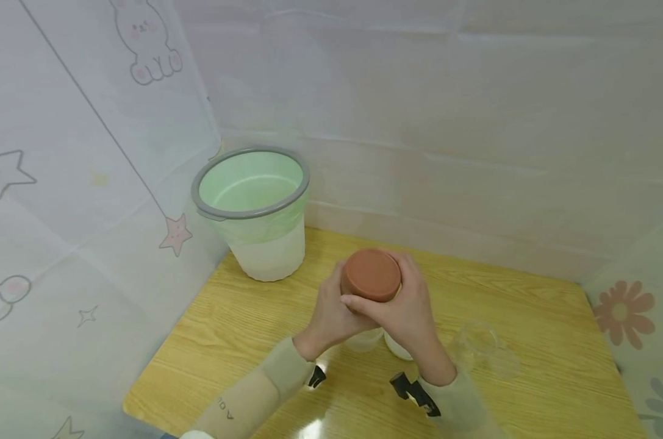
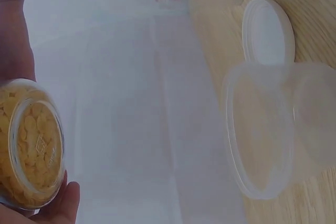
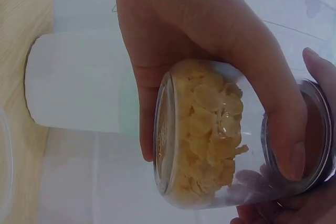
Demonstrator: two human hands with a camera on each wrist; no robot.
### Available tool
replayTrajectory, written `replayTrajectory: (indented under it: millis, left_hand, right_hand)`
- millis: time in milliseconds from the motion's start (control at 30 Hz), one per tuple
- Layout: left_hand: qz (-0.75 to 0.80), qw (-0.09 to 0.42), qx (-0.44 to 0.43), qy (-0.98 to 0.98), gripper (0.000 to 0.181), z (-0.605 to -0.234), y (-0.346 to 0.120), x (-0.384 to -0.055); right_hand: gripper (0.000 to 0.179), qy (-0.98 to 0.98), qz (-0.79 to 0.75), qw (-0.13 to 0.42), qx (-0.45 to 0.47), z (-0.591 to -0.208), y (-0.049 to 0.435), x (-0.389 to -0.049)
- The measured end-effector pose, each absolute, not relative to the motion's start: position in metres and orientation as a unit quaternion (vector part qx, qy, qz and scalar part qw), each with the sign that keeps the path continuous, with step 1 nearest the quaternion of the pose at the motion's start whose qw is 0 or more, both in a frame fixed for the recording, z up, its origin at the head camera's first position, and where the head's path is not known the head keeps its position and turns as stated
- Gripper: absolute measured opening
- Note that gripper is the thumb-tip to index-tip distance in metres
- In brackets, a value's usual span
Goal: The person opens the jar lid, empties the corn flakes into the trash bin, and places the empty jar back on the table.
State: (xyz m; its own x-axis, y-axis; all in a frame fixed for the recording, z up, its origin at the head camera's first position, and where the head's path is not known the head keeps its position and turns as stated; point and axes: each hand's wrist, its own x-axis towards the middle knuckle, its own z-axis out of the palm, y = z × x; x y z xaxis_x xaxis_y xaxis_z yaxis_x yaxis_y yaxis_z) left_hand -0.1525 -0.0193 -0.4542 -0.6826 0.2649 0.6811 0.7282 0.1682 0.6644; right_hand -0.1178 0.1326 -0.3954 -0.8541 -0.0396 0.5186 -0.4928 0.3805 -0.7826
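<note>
Both hands hold a clear jar (image 3: pixel 247 103) up over the table, its terracotta-brown lid (image 1: pixel 372 274) facing up toward the head camera. Yellow flakes (image 3: pixel 207 124) gather at the base end of the jar and show through its bottom in the left wrist view. My left hand (image 1: pixel 331 310) grips the jar from the left side. From the right, my right hand (image 1: pixel 410 305) wraps around it, with the thumb lying along the lid's near edge. Below the hands stand a translucent plastic tub (image 2: pixel 315 124) without a cover and a white round lid (image 2: pixel 270 32).
A green and white bucket (image 1: pixel 271 253) with a grey rim stands at the table's back left corner. Clear plastic pieces (image 1: pixel 479 341) lie to the right of the hands. Printed cloth walls (image 1: pixel 474 122) border the wooden table (image 1: pixel 199 353).
</note>
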Motion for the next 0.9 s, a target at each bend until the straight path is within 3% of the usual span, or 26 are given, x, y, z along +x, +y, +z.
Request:
replayTrajectory:
  millis: [200, 467, 700, 900]
  left_hand:
    - [-0.561, 0.209, -0.359, -0.716, 0.090, -0.454, -0.015, -0.150]
    - [-0.560, 0.217, -0.386, -0.700, 0.086, -0.440, -0.014, -0.141]
    - [-0.645, 0.099, -0.437, -0.619, 0.090, -0.434, -0.017, -0.130]
    - [-0.645, 0.084, -0.440, -0.619, 0.095, -0.456, -0.017, -0.139]
  right_hand:
    - [0.076, -0.780, 0.559, 0.231, 0.161, -0.401, 0.132, -0.114]
    - [0.082, -0.763, 0.559, 0.270, 0.180, -0.408, 0.134, -0.115]
    - [0.075, -0.750, 0.567, 0.205, 0.271, -0.404, 0.148, -0.117]
    - [0.077, -0.752, 0.561, 0.170, 0.302, -0.407, 0.155, -0.120]
